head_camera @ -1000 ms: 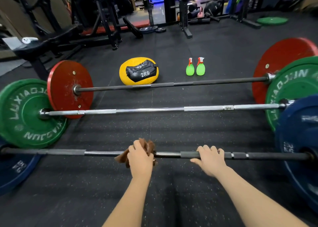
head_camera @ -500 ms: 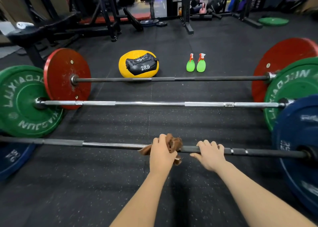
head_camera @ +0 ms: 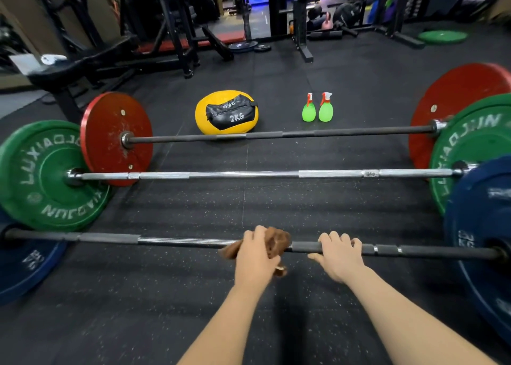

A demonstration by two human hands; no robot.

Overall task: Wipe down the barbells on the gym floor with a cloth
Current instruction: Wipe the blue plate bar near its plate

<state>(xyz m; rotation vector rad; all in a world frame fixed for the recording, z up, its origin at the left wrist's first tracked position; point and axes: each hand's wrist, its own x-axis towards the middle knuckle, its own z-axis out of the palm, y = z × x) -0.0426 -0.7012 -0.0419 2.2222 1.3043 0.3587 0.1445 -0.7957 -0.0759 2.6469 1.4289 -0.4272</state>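
Observation:
Three barbells lie side by side on the black gym floor. The nearest barbell (head_camera: 179, 240), with blue plates, runs across the lower part of the view. My left hand (head_camera: 255, 257) grips a brown cloth (head_camera: 278, 241) wrapped over its shaft near the middle. Just to the right, my right hand (head_camera: 338, 255) curls over the same shaft. Behind lie a chrome barbell (head_camera: 249, 174) with green plates and a dark barbell (head_camera: 331, 133) with red plates.
Two green spray bottles (head_camera: 318, 110) and a yellow 2 kg medicine ball (head_camera: 226, 114) stand beyond the far bar. A bench (head_camera: 77, 66) and racks fill the back left. A green plate (head_camera: 442, 36) lies at the back right.
My left hand has slid the cloth to the right along the near bar, ending close to my right hand. The right hand has stayed in place on the bar.

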